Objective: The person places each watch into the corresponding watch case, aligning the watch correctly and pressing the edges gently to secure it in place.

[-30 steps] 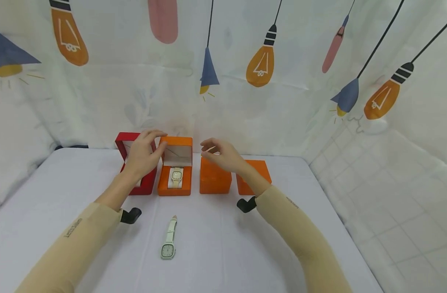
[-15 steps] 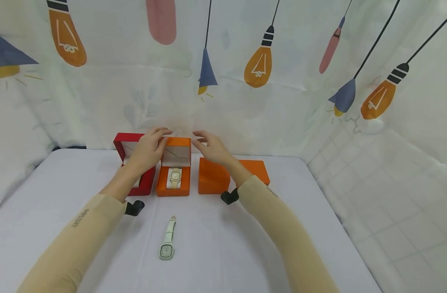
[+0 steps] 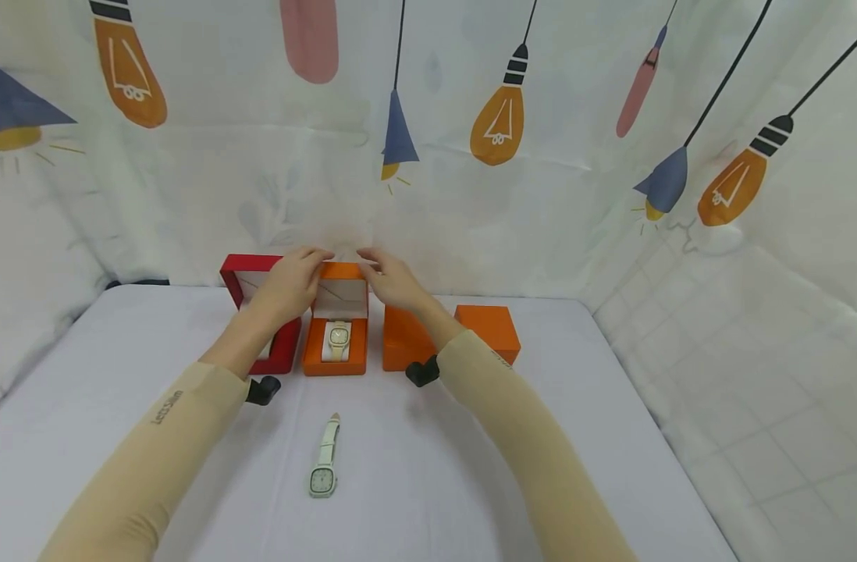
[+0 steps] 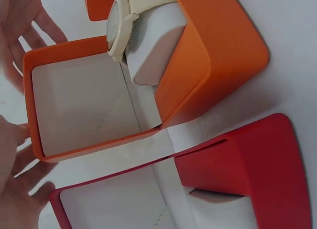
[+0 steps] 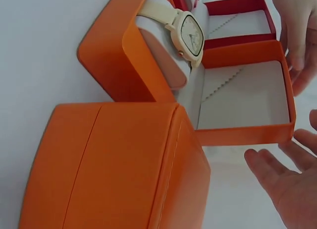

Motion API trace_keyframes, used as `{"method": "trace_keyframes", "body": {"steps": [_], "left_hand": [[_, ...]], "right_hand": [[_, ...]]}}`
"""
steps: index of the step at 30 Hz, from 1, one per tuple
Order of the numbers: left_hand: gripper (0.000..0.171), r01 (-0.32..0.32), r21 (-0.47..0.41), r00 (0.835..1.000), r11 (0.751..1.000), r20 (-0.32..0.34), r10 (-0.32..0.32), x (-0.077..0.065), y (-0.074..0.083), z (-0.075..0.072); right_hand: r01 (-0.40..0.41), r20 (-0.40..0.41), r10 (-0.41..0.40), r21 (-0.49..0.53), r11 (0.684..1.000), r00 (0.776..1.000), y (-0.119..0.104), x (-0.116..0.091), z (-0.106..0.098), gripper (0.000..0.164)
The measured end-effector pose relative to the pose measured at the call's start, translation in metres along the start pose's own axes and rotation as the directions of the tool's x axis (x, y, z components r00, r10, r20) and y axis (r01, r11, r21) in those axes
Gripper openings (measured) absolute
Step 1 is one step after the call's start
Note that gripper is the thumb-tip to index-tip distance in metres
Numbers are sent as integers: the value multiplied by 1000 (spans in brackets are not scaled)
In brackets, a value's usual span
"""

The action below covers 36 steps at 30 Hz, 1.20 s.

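An orange watch box (image 3: 335, 367) stands with its lid raised, and a cream watch (image 3: 339, 337) sits on the white cushion inside. My left hand (image 3: 293, 285) is at the left top corner of that lid, its fingertips right at the edge in the left wrist view. At the opposite corner is my right hand (image 3: 395, 282), fingers loosely bent, fingertips close to the rim in the right wrist view. Neither hand curls round the lid. To the left, a red watch box (image 4: 272, 174) stands open too, partly hidden by the left arm in the head view.
Two closed orange boxes stand to the right: a nearer box (image 5: 109, 164), partly behind the right forearm, and a farther box (image 3: 495, 332). A pale green watch (image 3: 322, 478) lies flat on the white-covered table (image 3: 414, 468). A patterned curtain (image 3: 435, 211) hangs behind.
My right hand has moved left from above the closed orange box to the open box's lid. My left hand has shifted slightly right to the lid's left corner. The boxes have not moved.
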<state>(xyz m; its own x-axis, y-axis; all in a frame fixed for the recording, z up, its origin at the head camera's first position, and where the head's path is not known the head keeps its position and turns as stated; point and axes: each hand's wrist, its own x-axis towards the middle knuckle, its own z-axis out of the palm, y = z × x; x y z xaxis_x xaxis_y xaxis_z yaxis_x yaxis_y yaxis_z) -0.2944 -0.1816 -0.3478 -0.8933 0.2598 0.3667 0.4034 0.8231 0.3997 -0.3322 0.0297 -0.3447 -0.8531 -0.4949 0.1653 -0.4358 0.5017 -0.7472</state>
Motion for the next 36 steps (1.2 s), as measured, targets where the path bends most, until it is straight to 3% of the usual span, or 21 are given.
{"method": "trace_keyframes", "body": {"steps": [10, 16, 25, 31, 36], "left_hand": [[38, 42, 137, 997, 990, 61, -51, 1, 3, -8], [40, 51, 119, 993, 992, 98, -63, 1, 5, -10], [38, 53, 52, 993, 997, 106, -58, -3, 12, -13], [36, 12, 56, 994, 998, 109, -18, -5, 12, -10], [39, 40, 77, 987, 996, 152, -51, -4, 13, -9]], "right_hand": [[8, -35, -10, -52, 999, 999, 3, 7, 11, 38], [-42, -63, 39, -48, 998, 997, 2, 3, 11, 41], [-42, -77, 40, -22, 999, 996, -4, -2, 12, 35], [-50, -84, 48, -17, 999, 995, -4, -4, 14, 35], [-53, -97, 51, -17, 998, 994, -4, -5, 15, 35]]}}
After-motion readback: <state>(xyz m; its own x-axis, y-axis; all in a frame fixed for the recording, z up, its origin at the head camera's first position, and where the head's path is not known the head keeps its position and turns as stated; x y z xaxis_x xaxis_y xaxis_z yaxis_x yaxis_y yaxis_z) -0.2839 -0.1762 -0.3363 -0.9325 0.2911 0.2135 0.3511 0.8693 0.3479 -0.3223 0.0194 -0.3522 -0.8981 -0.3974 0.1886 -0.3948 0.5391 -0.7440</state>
